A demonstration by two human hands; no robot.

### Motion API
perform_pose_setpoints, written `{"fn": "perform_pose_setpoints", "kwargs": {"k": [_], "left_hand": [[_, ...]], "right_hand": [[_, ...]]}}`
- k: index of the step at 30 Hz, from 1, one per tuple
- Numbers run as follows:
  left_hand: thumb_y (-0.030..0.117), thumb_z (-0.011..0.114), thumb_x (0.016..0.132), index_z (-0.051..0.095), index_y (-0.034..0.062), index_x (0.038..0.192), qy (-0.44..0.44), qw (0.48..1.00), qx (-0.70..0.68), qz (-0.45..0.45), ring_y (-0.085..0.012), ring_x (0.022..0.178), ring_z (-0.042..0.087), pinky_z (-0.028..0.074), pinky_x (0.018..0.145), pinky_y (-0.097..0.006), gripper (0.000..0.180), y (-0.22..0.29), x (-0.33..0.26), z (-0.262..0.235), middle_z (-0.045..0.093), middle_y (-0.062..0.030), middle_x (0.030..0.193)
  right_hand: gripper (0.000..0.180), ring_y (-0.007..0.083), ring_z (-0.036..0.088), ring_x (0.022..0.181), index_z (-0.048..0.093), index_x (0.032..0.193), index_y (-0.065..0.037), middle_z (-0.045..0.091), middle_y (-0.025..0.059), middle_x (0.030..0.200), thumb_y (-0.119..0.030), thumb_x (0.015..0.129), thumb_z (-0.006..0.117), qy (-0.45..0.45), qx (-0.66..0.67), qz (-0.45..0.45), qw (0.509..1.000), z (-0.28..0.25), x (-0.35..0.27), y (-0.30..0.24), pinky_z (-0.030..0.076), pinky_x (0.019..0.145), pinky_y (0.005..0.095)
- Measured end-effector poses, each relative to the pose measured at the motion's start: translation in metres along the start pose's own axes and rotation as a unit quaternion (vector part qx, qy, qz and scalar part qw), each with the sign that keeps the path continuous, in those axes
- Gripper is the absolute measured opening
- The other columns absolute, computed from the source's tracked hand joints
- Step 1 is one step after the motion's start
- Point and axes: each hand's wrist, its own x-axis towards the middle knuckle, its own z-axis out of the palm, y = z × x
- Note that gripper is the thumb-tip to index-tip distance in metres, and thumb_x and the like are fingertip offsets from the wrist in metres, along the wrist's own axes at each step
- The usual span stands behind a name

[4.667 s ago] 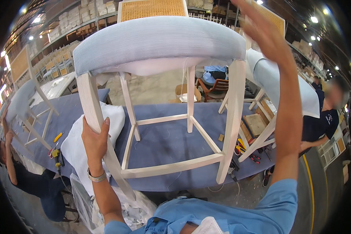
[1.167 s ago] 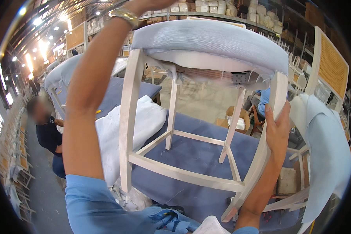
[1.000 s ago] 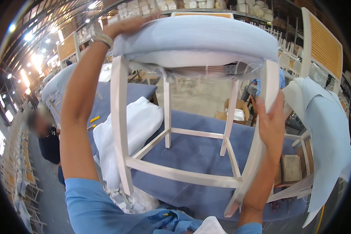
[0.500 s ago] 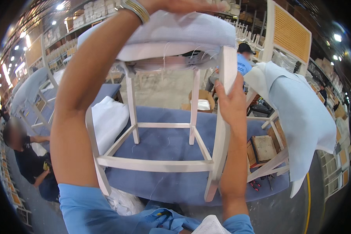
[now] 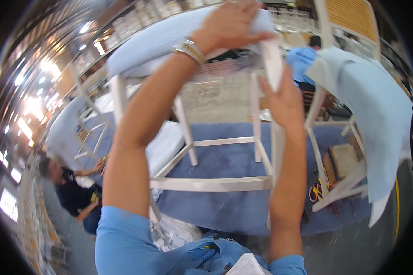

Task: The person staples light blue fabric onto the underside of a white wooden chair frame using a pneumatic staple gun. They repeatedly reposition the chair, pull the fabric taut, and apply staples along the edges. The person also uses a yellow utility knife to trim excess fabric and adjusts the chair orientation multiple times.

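A white wooden chair (image 5: 211,184) with a light blue upholstered seat (image 5: 156,39) stands in front of me on a blue padded bench top (image 5: 215,206). My left hand (image 5: 229,25), with metal bangles (image 5: 189,50) at the wrist, lies on the seat near its right corner, fingers stretched and thumb spread. Lower down, my right hand (image 5: 287,103) is wrapped round the chair's near right leg (image 5: 272,62), just below the seat. Torn-looking lining hangs under the seat's near edge, partly behind my left forearm. My right forearm hides the lower part of that leg.
To the right stands another chair draped in light blue fabric (image 5: 367,91). Below it are a wooden box (image 5: 342,160) and hand tools (image 5: 315,192). White cloth (image 5: 165,144) lies at the left. A person in dark clothes (image 5: 73,195) is at left; another in blue (image 5: 300,62) is beyond.
My left hand has come down from the seat's top onto its right corner. My right hand is higher on the leg, closer to the seat. The whole view has shifted leftward.
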Motion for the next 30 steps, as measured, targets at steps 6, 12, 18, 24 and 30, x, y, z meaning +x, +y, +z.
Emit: {"fn": "perform_pose_setpoints", "kwargs": {"k": [6,12,18,24,30], "left_hand": [[0.068,0.048,0.097,0.04,0.0004,0.152,-0.002,0.996,-0.08,0.048,-0.0374,0.153,0.024,0.019,0.125,-0.048,0.088,0.041,-0.099,-0.013,0.034,-0.0242,0.161],[0.049,0.053,0.102,0.037,0.0073,0.156,-0.085,0.958,-0.154,-0.228,-0.0306,0.154,0.025,0.019,0.126,-0.047,0.07,-0.106,-0.15,-0.101,0.032,-0.0175,0.163],[0.07,0.025,0.102,0.035,0.0105,0.158,-0.087,0.93,-0.168,-0.317,-0.0335,0.154,0.023,0.016,0.127,-0.045,0.082,-0.215,-0.136,-0.135,0.029,-0.0153,0.165],[0.078,0.022,0.097,0.031,0.0129,0.16,-0.292,0.894,-0.175,-0.291,-0.0334,0.154,0.022,0.018,0.126,-0.05,0.091,-0.134,-0.097,-0.079,0.033,-0.0172,0.163],[0.076,0.024,0.098,0.035,0.0102,0.158,-0.224,0.93,-0.174,-0.236,-0.0355,0.151,0.031,0.023,0.124,-0.048,0.089,-0.163,-0.077,-0.093,0.035,-0.0196,0.161]], "right_hand": [[0.057,0.053,0.064,0.1,0.039,0.139,-0.006,0.067,0.0343,0.107,-0.033,0.095,0.064,-0.002,-0.018,-0.032,0.999,0.003,0.009,0.009,0.049,0.084,0.0576],[0.057,0.0529,0.063,0.105,0.038,0.14,-0.003,0.066,0.033,0.112,-0.028,0.095,0.064,0.001,-0.016,-0.019,1.0,-0.004,0.005,0.001,0.049,0.087,0.0547],[0.062,0.0475,0.063,0.115,0.038,0.147,-0.003,0.063,0.0302,0.125,-0.026,0.096,0.064,0.004,0.016,-0.029,0.999,-0.008,-0.014,-0.009,0.047,0.097,0.0481],[0.06,0.0461,0.065,0.113,0.039,0.146,-0.002,0.064,0.029,0.124,-0.024,0.096,0.063,0.024,0.008,-0.058,0.998,-0.01,-0.019,0.003,0.049,0.096,0.0467],[0.06,0.0486,0.066,0.105,0.039,0.144,0.0,0.066,0.0308,0.116,-0.023,0.095,0.064,0.01,0.04,-0.033,0.999,-0.007,-0.022,-0.014,0.051,0.09,0.0479]]}}
